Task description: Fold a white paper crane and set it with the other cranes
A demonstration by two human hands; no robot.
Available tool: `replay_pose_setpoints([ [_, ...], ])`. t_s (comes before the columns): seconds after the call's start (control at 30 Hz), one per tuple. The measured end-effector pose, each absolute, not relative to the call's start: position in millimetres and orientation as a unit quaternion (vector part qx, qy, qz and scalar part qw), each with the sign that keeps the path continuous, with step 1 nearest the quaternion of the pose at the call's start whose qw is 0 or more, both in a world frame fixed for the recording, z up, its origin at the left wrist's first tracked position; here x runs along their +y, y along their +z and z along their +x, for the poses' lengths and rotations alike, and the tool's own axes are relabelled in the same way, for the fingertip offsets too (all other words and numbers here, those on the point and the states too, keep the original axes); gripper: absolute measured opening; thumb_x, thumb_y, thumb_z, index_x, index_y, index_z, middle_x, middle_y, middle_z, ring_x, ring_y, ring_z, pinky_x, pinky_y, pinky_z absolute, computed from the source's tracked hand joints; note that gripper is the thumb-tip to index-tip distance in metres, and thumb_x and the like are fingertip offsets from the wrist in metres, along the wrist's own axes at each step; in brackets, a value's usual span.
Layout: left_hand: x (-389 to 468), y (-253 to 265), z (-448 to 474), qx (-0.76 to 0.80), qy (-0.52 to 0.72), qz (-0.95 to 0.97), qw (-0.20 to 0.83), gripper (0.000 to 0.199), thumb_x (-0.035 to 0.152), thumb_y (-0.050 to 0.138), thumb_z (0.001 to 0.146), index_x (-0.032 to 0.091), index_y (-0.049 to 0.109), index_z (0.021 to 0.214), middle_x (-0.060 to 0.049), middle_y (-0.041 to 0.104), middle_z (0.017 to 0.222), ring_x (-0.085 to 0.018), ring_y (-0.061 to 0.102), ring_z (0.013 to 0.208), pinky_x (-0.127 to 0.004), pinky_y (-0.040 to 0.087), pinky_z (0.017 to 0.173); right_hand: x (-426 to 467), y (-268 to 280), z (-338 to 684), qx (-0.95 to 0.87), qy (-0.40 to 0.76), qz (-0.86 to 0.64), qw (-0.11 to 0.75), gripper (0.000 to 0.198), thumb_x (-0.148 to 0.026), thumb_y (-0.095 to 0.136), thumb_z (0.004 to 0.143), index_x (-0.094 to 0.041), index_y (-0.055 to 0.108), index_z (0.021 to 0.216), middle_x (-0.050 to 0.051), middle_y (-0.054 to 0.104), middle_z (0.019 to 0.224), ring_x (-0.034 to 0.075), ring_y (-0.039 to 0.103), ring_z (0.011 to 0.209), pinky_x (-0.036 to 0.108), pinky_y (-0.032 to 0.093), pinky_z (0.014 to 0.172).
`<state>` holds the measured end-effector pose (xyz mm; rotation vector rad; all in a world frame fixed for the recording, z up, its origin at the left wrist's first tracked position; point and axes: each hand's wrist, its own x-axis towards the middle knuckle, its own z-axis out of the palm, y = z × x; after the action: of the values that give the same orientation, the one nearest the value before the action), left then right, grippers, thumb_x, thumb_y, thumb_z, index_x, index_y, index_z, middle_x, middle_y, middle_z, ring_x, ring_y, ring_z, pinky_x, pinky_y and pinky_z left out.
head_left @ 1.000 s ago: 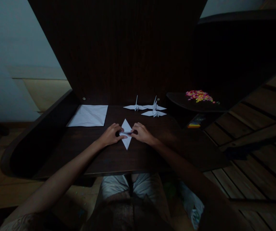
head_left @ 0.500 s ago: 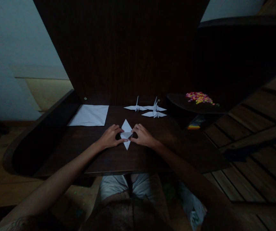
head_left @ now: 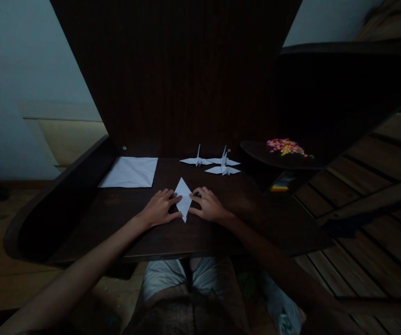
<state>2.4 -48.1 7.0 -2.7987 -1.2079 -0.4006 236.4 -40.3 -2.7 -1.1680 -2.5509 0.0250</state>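
Note:
A folded white paper [head_left: 184, 197], shaped like a narrow diamond, lies on the dark desk with one point away from me and one toward me. My left hand [head_left: 158, 208] holds its left edge, thumb below and forefinger above, fingertips on the paper. On the opposite edge, my right hand [head_left: 209, 204] grips it the same way with thumb and forefinger. A crease crosses the diamond's middle. Just behind stand three white paper cranes: one on the left [head_left: 198, 161], and two close together on the right, the front one [head_left: 224, 170] overlapping the rear one [head_left: 223, 160].
A flat, creased white paper sheet [head_left: 130, 172] lies at the desk's left. At right, a small dark shelf [head_left: 256, 151] bears a heap of colourful little pieces [head_left: 286, 146]. Beneath it sits a yellow and red item [head_left: 280, 187]. Raised wooden sides bound the desk [head_left: 256, 223].
The paper flap that stood up across the middle now lies flat toward me, covering the lower half of the diamond. Both hands have spread slightly along its edges. The view has tilted a little.

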Motion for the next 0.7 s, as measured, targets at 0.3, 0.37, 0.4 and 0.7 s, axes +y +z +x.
replay_pose_setpoints([
  [0.3, -55, 0, 4, -0.372, -0.124, -0.92, -0.023, 0.07, 0.061, 0.048, 0.085, 0.013, 0.046, 0.135, -0.02, 0.048, 0.138, -0.03, 0.047, 0.126, -0.043, 0.038, 0.104, -47, -6, 240, -0.945, 0.026, -0.302, 0.124, 0.046, -0.037, 0.052, 0.09, -0.015, 0.053, 0.131, 0.017, 0.046, 0.141, 0.029, 0.039, 0.133, 0.047, 0.035, 0.104],
  [0.37, -57, -1, 4, -0.372, -0.123, -0.919, -0.032, 0.083, 0.07, 0.048, 0.079, 0.012, 0.041, 0.138, -0.021, 0.043, 0.142, -0.031, 0.043, 0.13, -0.044, 0.035, 0.107, -50, -5, 242, -0.946, 0.035, -0.302, 0.112, 0.049, -0.039, 0.051, 0.09, -0.017, 0.051, 0.134, 0.017, 0.039, 0.146, 0.029, 0.036, 0.136, 0.048, 0.031, 0.107],
  [0.4, -58, -1, 4, -0.374, -0.121, -0.919, -0.034, 0.089, 0.073, 0.048, 0.076, 0.012, 0.039, 0.139, -0.021, 0.042, 0.143, -0.032, 0.041, 0.132, -0.045, 0.034, 0.108, -51, -4, 242, -0.946, 0.039, -0.304, 0.106, 0.049, -0.039, 0.051, 0.091, -0.018, 0.049, 0.135, 0.016, 0.036, 0.147, 0.028, 0.033, 0.137, 0.048, 0.029, 0.109],
  [0.7, -58, -1, -3, -0.363, -0.074, -0.928, -0.038, 0.09, 0.073, 0.043, 0.08, 0.011, 0.031, 0.144, -0.021, 0.035, 0.148, -0.03, 0.033, 0.137, -0.044, 0.028, 0.112, -52, -1, 244, -0.939, 0.088, -0.319, 0.098, 0.047, -0.039, 0.046, 0.094, -0.021, 0.045, 0.138, 0.012, 0.034, 0.149, 0.023, 0.029, 0.14, 0.047, 0.024, 0.114],
])
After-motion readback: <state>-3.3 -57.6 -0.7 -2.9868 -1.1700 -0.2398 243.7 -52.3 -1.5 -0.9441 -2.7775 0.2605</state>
